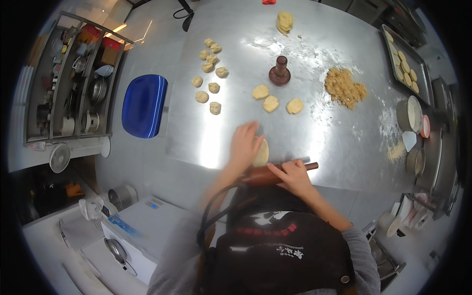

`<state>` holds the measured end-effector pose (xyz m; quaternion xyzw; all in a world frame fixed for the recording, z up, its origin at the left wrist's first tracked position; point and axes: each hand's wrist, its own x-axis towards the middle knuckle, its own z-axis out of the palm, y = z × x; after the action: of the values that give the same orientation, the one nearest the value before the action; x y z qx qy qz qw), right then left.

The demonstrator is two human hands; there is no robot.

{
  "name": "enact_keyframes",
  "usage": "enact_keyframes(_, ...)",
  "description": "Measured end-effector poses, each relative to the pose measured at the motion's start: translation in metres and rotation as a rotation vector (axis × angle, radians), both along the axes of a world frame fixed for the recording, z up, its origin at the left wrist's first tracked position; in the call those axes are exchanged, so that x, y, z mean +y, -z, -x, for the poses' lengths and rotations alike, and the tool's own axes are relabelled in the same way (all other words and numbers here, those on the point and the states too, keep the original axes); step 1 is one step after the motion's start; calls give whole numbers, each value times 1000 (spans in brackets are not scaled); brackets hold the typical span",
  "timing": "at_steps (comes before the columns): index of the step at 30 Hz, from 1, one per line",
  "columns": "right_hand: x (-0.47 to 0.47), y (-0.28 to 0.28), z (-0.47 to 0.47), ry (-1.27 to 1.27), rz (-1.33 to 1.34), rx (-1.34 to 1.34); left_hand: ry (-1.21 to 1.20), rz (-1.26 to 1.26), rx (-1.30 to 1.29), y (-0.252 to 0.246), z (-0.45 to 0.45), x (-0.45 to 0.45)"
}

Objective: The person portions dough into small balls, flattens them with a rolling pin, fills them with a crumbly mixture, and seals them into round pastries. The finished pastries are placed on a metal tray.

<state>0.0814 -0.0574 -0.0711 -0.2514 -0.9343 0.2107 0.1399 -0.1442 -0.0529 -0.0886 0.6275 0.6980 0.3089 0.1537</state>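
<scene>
My left hand (246,144) touches the edge of a flattened oval of dough (261,153) near the table's front edge. Under my right hand (295,175) lies a dark wooden rolling pin (263,174), gripped near its right handle, just below that dough. Beyond my hands are three flattened dough pieces (270,104) and an upright dark wooden press (280,73). Several small dough balls (201,97) sit at the left. A lump of yellow dough (285,22) lies at the far side, and a heap of crumbly brown filling (343,87) on the right.
The steel table (236,121) bears scattered flour. On its right stand a tray of shaped dough pieces (424,79), a metal bowl of flour (410,114), a white scraper (409,141) and a round sieve (415,162). A blue stool (143,106) is left of the table.
</scene>
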Motion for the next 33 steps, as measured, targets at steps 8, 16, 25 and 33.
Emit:
enact_keyframes(8,-17,-49,-121,395,62,-141,632,432,82,-19,4,-21)
enact_keyframes(16,-11,-40,-120,700,149,-3,495,198,167,-5,-18,-34)
enact_keyframes(25,13,-31,-80,666,274,29,-163,226,13,19,-11,-33)
enact_keyframes(33,57,-26,42,577,655,265,-257,109,-107,24,-39,-39)
